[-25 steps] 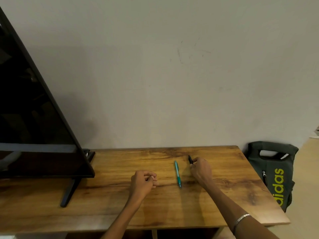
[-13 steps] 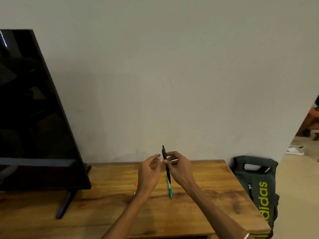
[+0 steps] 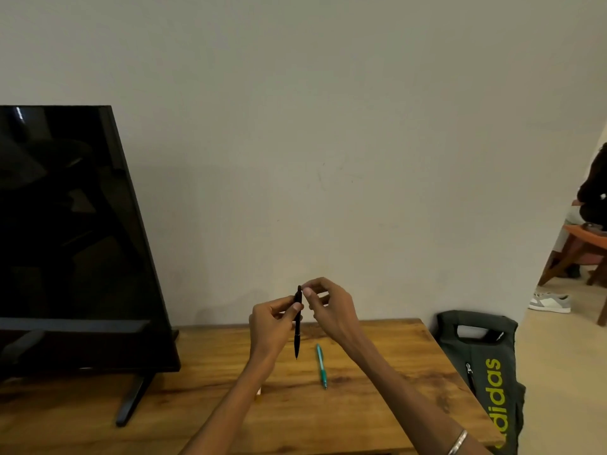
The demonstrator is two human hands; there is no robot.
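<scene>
A black pen (image 3: pixel 298 336) hangs upright above the wooden table (image 3: pixel 377 408), tip down. My left hand (image 3: pixel 271 323) pinches its upper barrel between thumb and fingers. My right hand (image 3: pixel 331 310) is just to the right of it, fingers curled, with thumb and forefinger tips at the pen's top end. A teal pen (image 3: pixel 321 366) lies on the table below my hands, pointing towards me. A small orange thing (image 3: pixel 259 391) shows beside my left forearm, mostly hidden.
A large black screen (image 3: pixel 65 241) on a stand fills the table's left side. A dark bag with yellow lettering (image 3: pixel 486 372) leans at the table's right edge. Far right are a shoe (image 3: pixel 550 302) and a seated person (image 3: pixel 593 195).
My right hand lifted the black pen off the table and my left hand rose to meet it. Now the left hand holds the barrel, and the view has tilted upward.
</scene>
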